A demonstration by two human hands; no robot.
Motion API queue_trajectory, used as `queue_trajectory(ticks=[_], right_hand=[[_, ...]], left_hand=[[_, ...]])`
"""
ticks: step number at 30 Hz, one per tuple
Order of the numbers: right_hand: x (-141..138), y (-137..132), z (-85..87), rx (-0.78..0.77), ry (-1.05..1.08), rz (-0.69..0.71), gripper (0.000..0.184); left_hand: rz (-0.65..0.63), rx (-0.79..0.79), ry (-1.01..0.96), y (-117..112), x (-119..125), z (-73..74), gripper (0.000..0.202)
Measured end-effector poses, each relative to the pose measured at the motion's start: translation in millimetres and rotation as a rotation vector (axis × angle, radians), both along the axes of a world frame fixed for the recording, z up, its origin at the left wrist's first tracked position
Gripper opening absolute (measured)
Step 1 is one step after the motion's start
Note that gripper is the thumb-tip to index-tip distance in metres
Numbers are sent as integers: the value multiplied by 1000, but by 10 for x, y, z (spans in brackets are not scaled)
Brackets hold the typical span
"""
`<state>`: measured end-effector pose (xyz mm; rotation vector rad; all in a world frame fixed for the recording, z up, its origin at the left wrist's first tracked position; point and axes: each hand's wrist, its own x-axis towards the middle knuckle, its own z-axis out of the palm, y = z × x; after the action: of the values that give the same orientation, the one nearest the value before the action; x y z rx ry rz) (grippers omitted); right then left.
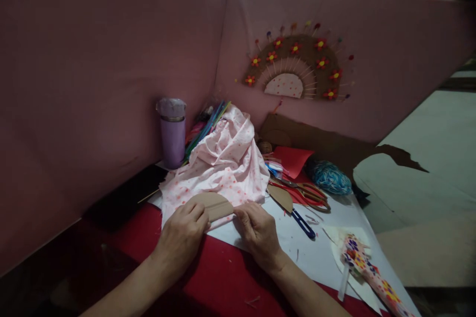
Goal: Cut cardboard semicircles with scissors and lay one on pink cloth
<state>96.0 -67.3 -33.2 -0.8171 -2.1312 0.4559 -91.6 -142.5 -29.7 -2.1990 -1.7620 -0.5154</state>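
Note:
A half-round piece of brown cardboard (213,204) lies over the near edge of a pink dotted cloth (234,143). My left hand (183,234) is closed on the cardboard's left side, fingers bent over its face. At its right corner, my right hand (258,230) pinches the edge between thumb and fingers; whether cloth is caught there too, I cannot tell. Just right of that hand are a second cut cardboard piece (281,199), a dark blue handled tool (303,224) and scissors (310,194).
A purple tumbler (173,133) stands at back left beside colored pipe cleaners (208,131). Blue yarn (330,177) and red sheets (292,159) lie at right. A glue stick (344,282) and flowered strip (379,277) sit near front right. A decorated cardboard arch (293,67) hangs behind.

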Motion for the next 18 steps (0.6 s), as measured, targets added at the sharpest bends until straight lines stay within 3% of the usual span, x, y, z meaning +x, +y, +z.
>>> queue_trajectory(ticks=[6,10,13,18], right_hand=[[-2,40,-4,-46,58,-67,38],[-107,192,146,-4,42,-131,27],[-264,379,263,74,-68,-65,12],[-582,635,240,208,-248,52,16]], left_hand=[[7,38,-24,-11,-12,-25,14],[-31,100,-39,11,-16,-45,15],[-30,120,-43,30,-18,-65,13],[-31,152,-55,25,-16,-87,10]])
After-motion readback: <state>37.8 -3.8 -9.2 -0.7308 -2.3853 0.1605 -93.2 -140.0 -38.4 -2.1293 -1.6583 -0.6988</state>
